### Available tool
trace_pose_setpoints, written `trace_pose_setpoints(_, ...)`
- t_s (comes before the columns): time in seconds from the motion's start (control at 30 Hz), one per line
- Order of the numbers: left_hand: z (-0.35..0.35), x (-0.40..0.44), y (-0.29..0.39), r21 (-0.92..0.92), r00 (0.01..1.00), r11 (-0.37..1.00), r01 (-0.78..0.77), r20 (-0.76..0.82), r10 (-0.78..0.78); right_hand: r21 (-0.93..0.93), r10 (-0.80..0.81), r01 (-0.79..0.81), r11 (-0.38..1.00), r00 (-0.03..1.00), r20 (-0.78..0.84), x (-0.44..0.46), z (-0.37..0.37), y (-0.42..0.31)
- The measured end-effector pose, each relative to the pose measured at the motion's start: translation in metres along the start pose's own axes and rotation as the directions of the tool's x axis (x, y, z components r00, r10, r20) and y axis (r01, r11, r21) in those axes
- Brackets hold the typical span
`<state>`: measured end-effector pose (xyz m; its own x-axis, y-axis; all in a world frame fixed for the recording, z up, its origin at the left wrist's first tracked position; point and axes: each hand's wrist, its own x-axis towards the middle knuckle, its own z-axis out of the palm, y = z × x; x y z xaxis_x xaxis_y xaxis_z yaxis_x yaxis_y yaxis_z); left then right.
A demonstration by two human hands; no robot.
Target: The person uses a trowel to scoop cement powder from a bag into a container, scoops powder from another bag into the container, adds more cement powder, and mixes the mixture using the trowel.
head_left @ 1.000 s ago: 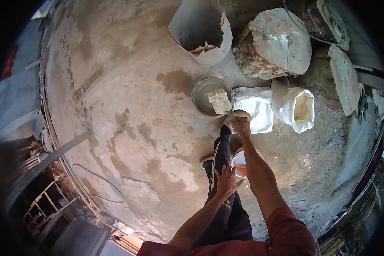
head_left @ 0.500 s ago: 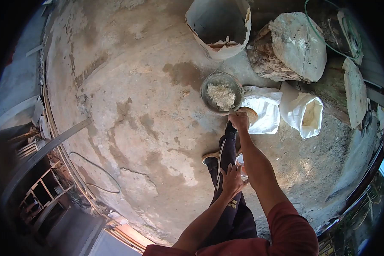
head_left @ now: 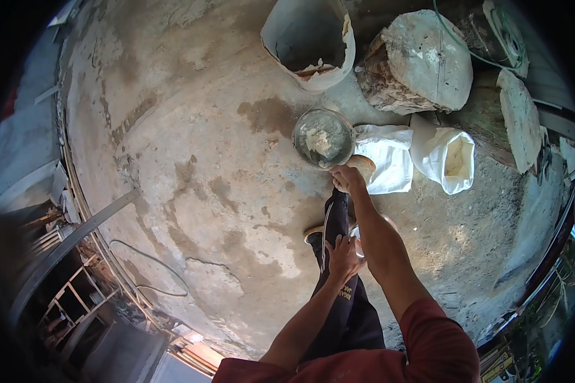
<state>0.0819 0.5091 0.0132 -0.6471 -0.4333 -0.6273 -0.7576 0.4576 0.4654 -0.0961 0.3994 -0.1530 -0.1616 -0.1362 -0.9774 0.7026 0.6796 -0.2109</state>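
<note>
My right hand [head_left: 346,179] is closed at the near rim of a round grey basin [head_left: 299,137]; what it grips is hidden by the fingers. Pale, wet-looking material [head_left: 324,142] lies in the basin. A tan, round-edged object [head_left: 363,165] sits just right of that hand. My left hand [head_left: 345,256] rests on the dark trouser leg [head_left: 336,220] with its fingers apart, holding nothing. Beside it, a white and orange container [head_left: 358,241] is partly hidden by my right forearm. A white bag [head_left: 384,159] lies flat right of the basin.
An open white sack [head_left: 453,163] holds pale material. Behind stand a large torn-rimmed container [head_left: 308,38] and a thick, log-like block [head_left: 431,60]. A green hose [head_left: 464,52] hangs at the upper right. A metal bar [head_left: 76,239] and a thin hose [head_left: 166,294] lie left.
The pale block-like mass in the basin has broken down and spread lower, looking wetter. My right hand has moved slightly left along the near rim. My left hand stays on the leg.
</note>
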Motion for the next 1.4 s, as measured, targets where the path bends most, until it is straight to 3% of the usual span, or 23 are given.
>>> trace_pose_setpoints(0.03, 0.004, 0.001, -0.005, -0.015, 0.999, 1.000, -0.005, -0.034, 0.005, 0.188, 0.036, -0.061, 0.980, 0.991, 0.130, -0.005, -0.002, 0.001)
trace_pose_setpoints(0.13, 0.003, 0.004, -0.015, -0.038, 1.000, 0.999, -0.019, -0.022, 0.018, 0.272, 0.107, -0.179, 0.945, 0.960, 0.260, -0.049, -0.010, -0.011)
trace_pose_setpoints(0.2, 0.006, 0.003, -0.025, -0.080, 0.988, 0.995, -0.051, -0.147, 0.039, 0.306, 0.048, -0.129, 0.943, 0.965, 0.260, -0.083, -0.022, -0.013)
trace_pose_setpoints(0.27, -0.020, -0.004, -0.028, -0.145, 0.994, 0.989, -0.043, -0.106, 0.028, 0.279, -0.016, -0.036, 0.960, 0.983, 0.180, -0.131, -0.036, -0.015)
trace_pose_setpoints(0.3, -0.019, -0.001, -0.040, -0.234, 0.985, 0.972, -0.031, -0.170, -0.009, 0.152, -0.121, 0.111, 0.982, 0.991, 0.053, -0.162, -0.047, -0.013)
trace_pose_setpoints(0.33, -0.023, -0.002, -0.047, -0.324, 0.974, 0.946, -0.030, -0.221, -0.045, 0.174, -0.142, 0.135, 0.976, 0.989, 0.031, -0.180, -0.061, -0.004)
trace_pose_setpoints(0.4, -0.060, -0.013, -0.056, -0.427, 0.942, 0.904, 0.000, -0.303, -0.143, -0.290, -0.554, 0.529, 0.797, 0.833, -0.002, -0.207, -0.096, 0.015)
trace_pose_setpoints(0.43, -0.081, -0.021, -0.065, -0.408, 0.950, 0.910, -0.077, -0.307, -0.058, -0.117, -0.406, 0.396, 0.911, 0.910, -0.083, -0.231, -0.107, 0.015)
trace_pose_setpoints(0.5, -0.107, -0.042, -0.097, -0.462, 0.927, 0.884, -0.069, -0.358, -0.115, -0.079, -0.491, 0.486, 0.870, 0.845, -0.211, -0.297, -0.127, 0.029)
trace_pose_setpoints(0.53, -0.111, -0.047, -0.119, -0.453, 0.909, 0.889, -0.066, -0.394, -0.134, -0.005, -0.437, 0.450, 0.893, 0.865, -0.247, -0.326, -0.136, 0.038)
trace_pose_setpoints(0.63, -0.121, -0.060, -0.221, -0.297, 0.927, 0.943, -0.152, -0.374, 0.032, 0.029, -0.468, 0.510, 0.860, 0.809, -0.357, -0.350, -0.161, 0.095)
trace_pose_setpoints(0.67, -0.138, -0.037, -0.271, 0.078, 0.982, 0.988, -0.134, -0.125, 0.143, 0.037, -0.455, 0.515, 0.856, 0.787, -0.417, -0.397, -0.163, 0.108)
trace_pose_setpoints(0.7, -0.153, -0.041, -0.271, 0.242, 0.987, 0.957, -0.159, 0.017, 0.160, -0.009, -0.474, 0.541, 0.841, 0.730, -0.492, -0.412, -0.164, 0.125)
trace_pose_setpoints(0.73, -0.155, -0.047, -0.260, 0.293, 0.985, 0.942, -0.165, 0.095, 0.143, 0.026, -0.416, 0.497, 0.867, 0.752, -0.512, -0.446, -0.165, 0.140)
trace_pose_setpoints(0.8, -0.162, -0.048, -0.240, 0.276, 0.976, 0.945, -0.176, 0.178, 0.129, 0.094, -0.421, 0.596, 0.798, 0.662, -0.620, -0.484, -0.156, 0.173)
trace_pose_setpoints(0.87, -0.169, -0.037, -0.226, 0.259, 0.962, 0.946, -0.193, 0.240, 0.130, 0.168, -0.313, 0.537, 0.827, 0.688, -0.655, -0.510, -0.147, 0.201)
trace_pose_setpoints(1.0, -0.191, -0.032, -0.203, 0.200, 0.941, 0.963, -0.180, 0.320, 0.110, 0.262, -0.206, 0.576, 0.775, 0.621, -0.756, -0.469, -0.117, 0.260)
trace_pose_setpoints(1.07, -0.207, -0.026, -0.204, 0.169, 0.934, 0.972, -0.163, 0.344, 0.097, 0.330, -0.187, 0.734, 0.594, 0.525, -0.830, -0.461, -0.094, 0.274)
trace_pose_setpoints(1.1, -0.216, -0.021, -0.208, 0.149, 0.931, 0.977, -0.151, 0.352, 0.090, 0.331, -0.190, 0.736, 0.591, 0.525, -0.829, -0.463, -0.078, 0.275)
trace_pose_setpoints(1.2, -0.255, -0.010, -0.234, 0.106, 0.930, 0.990, -0.091, 0.365, 0.046, 0.398, -0.145, 0.742, 0.540, 0.547, -0.824, -0.496, -0.044, 0.270)
trace_pose_setpoints(1.27, -0.286, 0.004, -0.265, 0.085, 0.934, 0.996, -0.036, 0.356, 0.004, 0.470, -0.012, 0.655, 0.592, 0.590, -0.807, -0.492, -0.020, 0.254)
trace_pose_setpoints(1.33, -0.328, 0.016, -0.301, 0.080, 0.939, 0.996, 0.033, 0.338, -0.059, 0.522, 0.016, 0.674, 0.522, 0.605, -0.796, -0.474, 0.002, 0.235)
trace_pose_setpoints(1.4, -0.376, 0.024, -0.347, 0.072, 0.945, 0.989, 0.128, 0.295, -0.144, 0.515, 0.039, 0.656, 0.552, 0.596, -0.802, -0.457, 0.024, 0.215)
